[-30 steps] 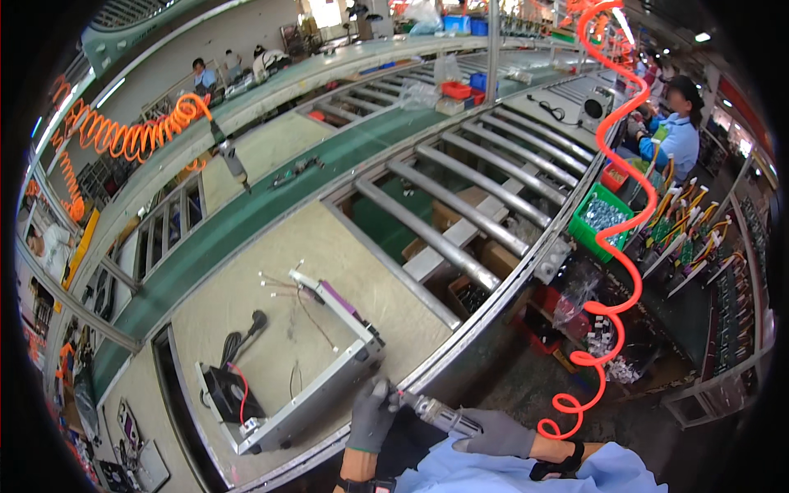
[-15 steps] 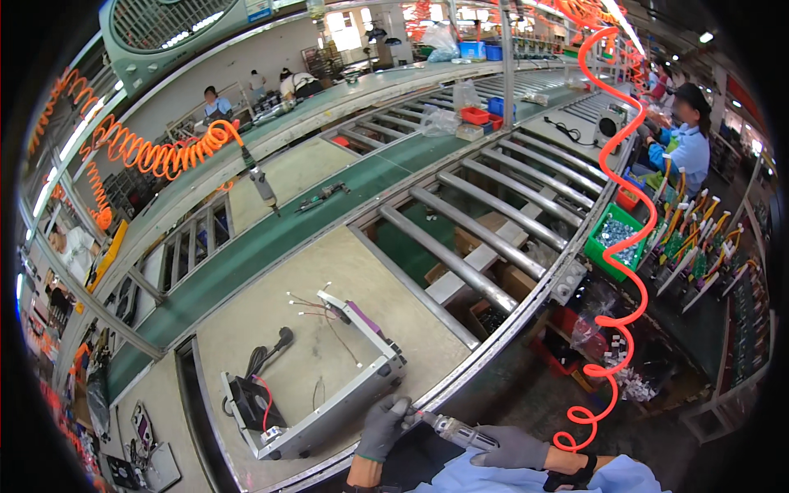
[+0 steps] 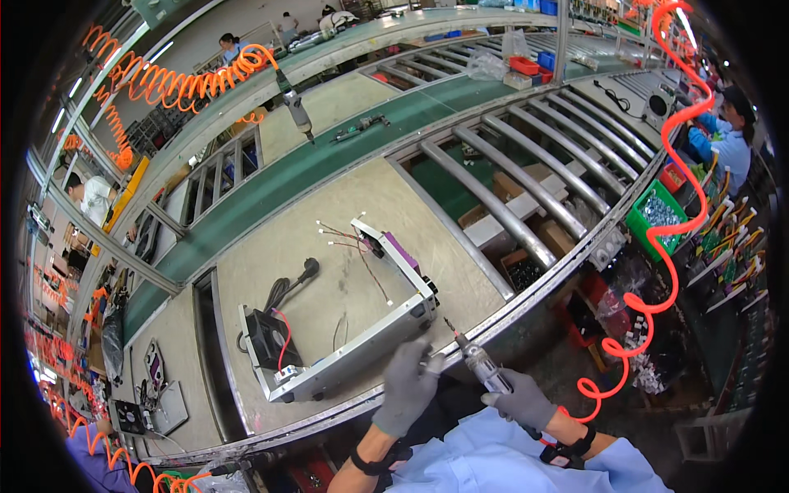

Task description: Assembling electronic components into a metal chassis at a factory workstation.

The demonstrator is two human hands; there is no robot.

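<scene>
My right hand point(image 3: 526, 400), in a grey glove, is wrapped round a pneumatic screwdriver point(image 3: 483, 364). Its thin bit points up and away, near the right corner of an open metal chassis frame point(image 3: 353, 360). Close to that frame's front wall is my left hand point(image 3: 408, 384), also gloved, with thumb and fingers drawn together. Whatever they may pinch is too small to make out. Inside the frame's left end sits a black fan-like unit point(image 3: 275, 338). A black power cord with plug point(image 3: 292, 283) and thin wires point(image 3: 366, 263) lie within the frame.
A red coiled air hose point(image 3: 670, 238) hangs on the right, beside a green bin of small metal parts point(image 3: 656, 215). Steel rollers point(image 3: 493, 197) lie beyond the work board point(image 3: 329, 218). Another screwdriver point(image 3: 297, 115) hangs over the green belt point(image 3: 246, 197). A co-worker point(image 3: 727, 148) sits far right.
The screwdriver has swung from lying sideways to pointing up and away, its bit parted from my left hand. My left hand has moved forward along the chassis. The whole view has shifted.
</scene>
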